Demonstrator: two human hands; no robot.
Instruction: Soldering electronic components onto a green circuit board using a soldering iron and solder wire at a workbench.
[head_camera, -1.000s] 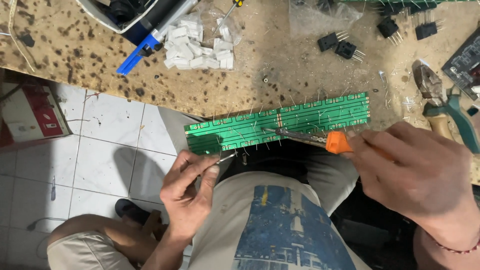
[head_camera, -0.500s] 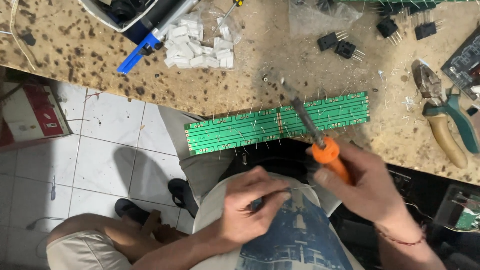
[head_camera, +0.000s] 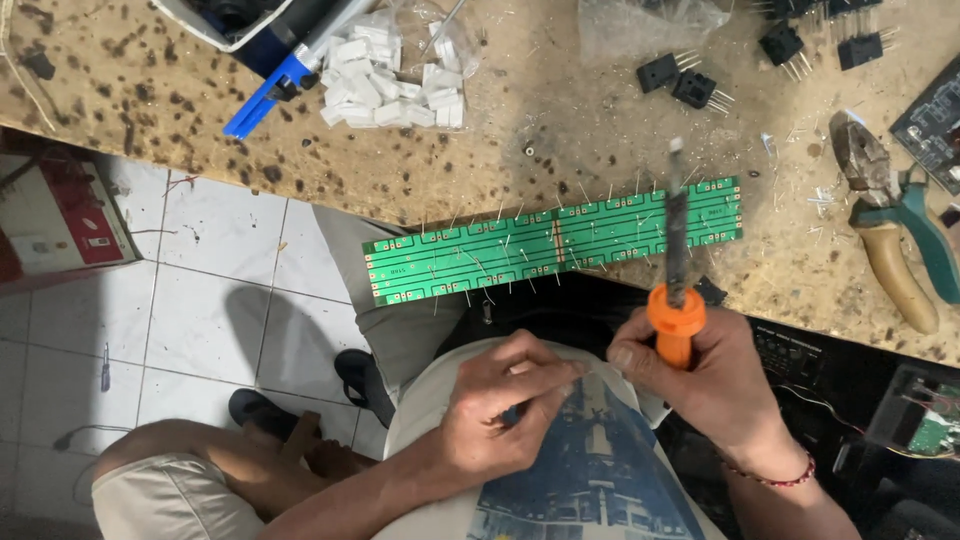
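Since a moment ago my right hand (head_camera: 715, 375) has swung the orange-handled soldering iron (head_camera: 677, 250) upright over the green circuit board (head_camera: 555, 240) at the workbench's (head_camera: 600, 150) near edge. My left hand (head_camera: 500, 405), pinched shut (on thin solder wire, I think), sits at my shirt; soldering the leads seems paused, and next calls for bringing wire and tip to one joint.

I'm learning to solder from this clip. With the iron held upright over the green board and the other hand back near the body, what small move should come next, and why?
Probably lower the soldering iron tip onto a lead on the green board. The right hand grips its orange handle with the tip above the board's far edge, and many bare leads stick up. The left hand pinches something thin; I cannot tell what.
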